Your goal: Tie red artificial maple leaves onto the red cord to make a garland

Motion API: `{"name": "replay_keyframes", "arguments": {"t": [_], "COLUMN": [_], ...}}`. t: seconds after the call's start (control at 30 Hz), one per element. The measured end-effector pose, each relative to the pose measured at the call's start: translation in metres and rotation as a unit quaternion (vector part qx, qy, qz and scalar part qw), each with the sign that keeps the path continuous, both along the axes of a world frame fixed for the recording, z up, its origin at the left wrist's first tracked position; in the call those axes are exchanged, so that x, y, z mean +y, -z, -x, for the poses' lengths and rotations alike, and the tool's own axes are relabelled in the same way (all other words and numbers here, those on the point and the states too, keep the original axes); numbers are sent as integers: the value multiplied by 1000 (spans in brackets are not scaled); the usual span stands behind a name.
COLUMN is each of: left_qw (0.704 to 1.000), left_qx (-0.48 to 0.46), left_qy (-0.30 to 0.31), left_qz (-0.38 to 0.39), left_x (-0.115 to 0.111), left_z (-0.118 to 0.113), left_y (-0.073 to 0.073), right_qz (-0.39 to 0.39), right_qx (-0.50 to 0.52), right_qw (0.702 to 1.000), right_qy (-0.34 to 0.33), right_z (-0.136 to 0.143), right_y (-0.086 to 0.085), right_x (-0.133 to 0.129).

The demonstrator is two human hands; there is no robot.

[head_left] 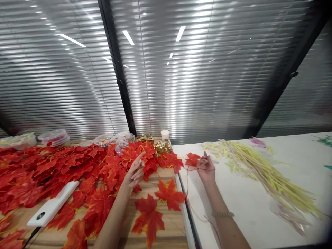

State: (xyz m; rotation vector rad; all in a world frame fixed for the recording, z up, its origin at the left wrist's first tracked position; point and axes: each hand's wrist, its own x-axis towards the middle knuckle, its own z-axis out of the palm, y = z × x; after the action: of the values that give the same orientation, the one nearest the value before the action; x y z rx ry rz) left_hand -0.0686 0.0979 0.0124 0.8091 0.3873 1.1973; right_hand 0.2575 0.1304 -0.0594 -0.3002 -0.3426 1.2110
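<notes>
My left hand point(135, 172) is raised over the red maple leaves point(64, 166) heaped on the wooden table, its index finger stretched out and the other fingers loosely bent, with nothing visible in it. Over the edge of the white table, my right hand point(206, 168) pinches a thin red cord point(187, 186), which loops down beside the wrist. A small red leaf point(192, 159) is just left of my right fingers. Two separate leaves, one point(170, 194) near the table seam and one point(149, 219) closer to me, lie flat on the wood.
A white device point(53, 204) with a black cable lies among the leaves at left. Plastic tubs point(54, 137), gold packets point(163, 146) and a paper cup point(165, 134) stand along the back. Yellow stems point(269, 173) spread over the white table point(249, 221). Blinds rise behind.
</notes>
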Motion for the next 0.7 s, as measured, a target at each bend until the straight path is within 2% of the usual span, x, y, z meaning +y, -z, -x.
{"name": "replay_keyframes", "arguments": {"t": [0.1, 0.17, 0.3, 0.43, 0.57, 0.63, 0.7], "left_qw": [1000, 1000, 999, 999, 999, 999, 998], "left_qx": [-9, 6, 9, -4, 26, 37, 28], "left_qy": [0, 16, 45, 34, 29, 29, 31], "left_qz": [-1, 1, 3, -22, -26, -26, -36], "left_x": [1, 2, 1, -1, -2, -2, -2], "left_z": [5, 6, 4, 6, 9, 9, 8], "left_y": [-3, -3, 0, 1, 4, 6, 8], "right_qz": [-4, 0, 6, 4, 9, 7, 12], "right_qx": [19, 36, 46, 63, 60, -15, -117], "right_qw": [997, 995, 994, 993, 984, 978, 942], "right_qy": [71, 93, 94, 99, 165, 207, 315], "right_z": [-21, -28, -28, -33, -45, -48, -52], "right_y": [3, 6, 8, 4, -17, -38, -63], "right_x": [2, 2, -1, -6, -16, -28, -47]}}
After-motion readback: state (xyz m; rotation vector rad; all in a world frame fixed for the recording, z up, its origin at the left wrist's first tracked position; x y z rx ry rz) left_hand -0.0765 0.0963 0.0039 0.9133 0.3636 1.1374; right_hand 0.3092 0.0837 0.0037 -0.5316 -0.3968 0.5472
